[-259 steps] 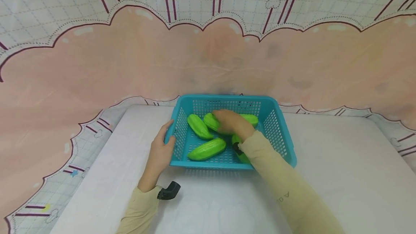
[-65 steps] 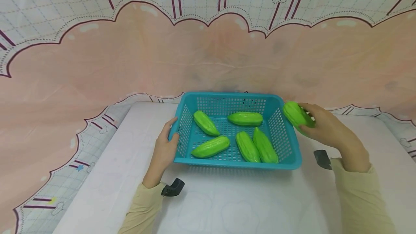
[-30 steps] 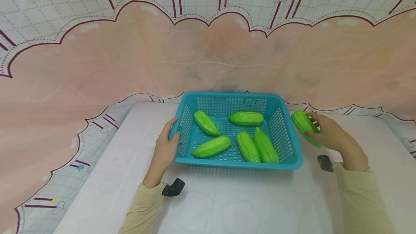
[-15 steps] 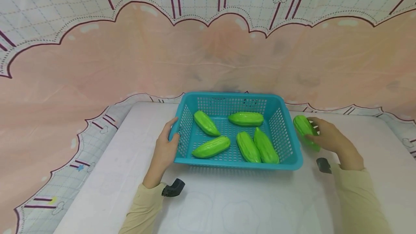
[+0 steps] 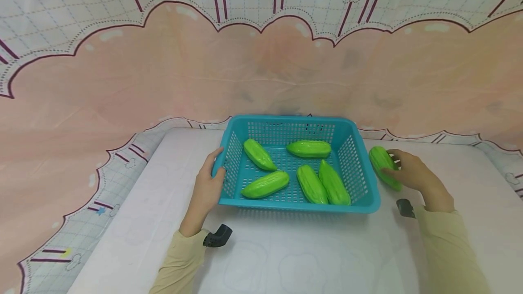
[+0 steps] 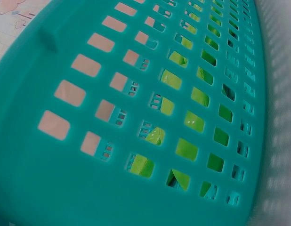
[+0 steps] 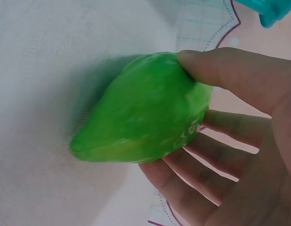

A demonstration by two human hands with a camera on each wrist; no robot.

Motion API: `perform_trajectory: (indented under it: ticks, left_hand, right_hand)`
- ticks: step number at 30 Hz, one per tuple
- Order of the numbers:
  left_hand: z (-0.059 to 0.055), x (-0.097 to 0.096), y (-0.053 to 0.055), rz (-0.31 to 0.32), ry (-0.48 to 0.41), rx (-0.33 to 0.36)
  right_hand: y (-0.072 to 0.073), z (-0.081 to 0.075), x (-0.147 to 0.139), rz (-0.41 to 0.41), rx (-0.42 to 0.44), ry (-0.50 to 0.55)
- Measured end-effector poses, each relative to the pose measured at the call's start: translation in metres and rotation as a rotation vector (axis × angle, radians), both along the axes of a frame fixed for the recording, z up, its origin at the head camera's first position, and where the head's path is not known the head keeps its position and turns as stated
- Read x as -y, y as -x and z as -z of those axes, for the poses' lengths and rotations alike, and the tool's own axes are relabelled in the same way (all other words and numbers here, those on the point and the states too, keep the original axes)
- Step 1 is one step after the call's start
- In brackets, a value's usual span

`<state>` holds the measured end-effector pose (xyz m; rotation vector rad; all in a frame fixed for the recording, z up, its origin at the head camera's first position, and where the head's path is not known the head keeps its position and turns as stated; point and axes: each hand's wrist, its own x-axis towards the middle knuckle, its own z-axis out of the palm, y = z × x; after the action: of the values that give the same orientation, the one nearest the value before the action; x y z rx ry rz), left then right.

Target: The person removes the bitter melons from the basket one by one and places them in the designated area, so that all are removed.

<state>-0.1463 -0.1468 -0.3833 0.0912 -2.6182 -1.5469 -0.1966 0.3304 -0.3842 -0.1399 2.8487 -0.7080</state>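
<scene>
A blue plastic basket [image 5: 298, 208] with perforated walls stands on the white table. My left hand [image 5: 207, 188] holds the basket's left side, thumb and fingers at its wall. In the left wrist view, the perforated basket wall [image 6: 150, 188] fills most of the frame and the hand is out of sight. Right of the basket, a bright green, ridged bitter melon [image 5: 382, 164] lies on the table. My right hand [image 5: 414, 176] holds it from the right. Close up, the thumb [image 7: 221, 70] and fingertips touch the sides of the melon [image 7: 141, 113], its pointed end turned away.
Several similar bitter melons lie apart or side by side in the basket, among them one at the back [image 5: 309, 149] and one at the front left [image 5: 265, 185]. A patterned cloth backdrop [image 5: 261, 71] hangs behind the table.
Earlier my right hand reached into the basket; it then carried a bitter melon over the right rim and lowered it onto the table. My left hand has stayed at the basket's left side.
</scene>
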Motion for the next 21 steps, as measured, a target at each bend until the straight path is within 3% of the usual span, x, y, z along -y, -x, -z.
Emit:
perform_trajectory:
  ticks: [5,21]
  left_hand:
    - [0.0014,0.0,-0.0006,0.004,0.001,-0.006]
    - [0.0041,0.0011,-0.0006,0.006,-0.001,-0.012]
  right_hand:
    - [-0.0005,0.0002,0.0009,0.025,0.019,-0.003]
    - [-0.0038,-0.0024,0.0053,-0.006,-0.051,-0.035]
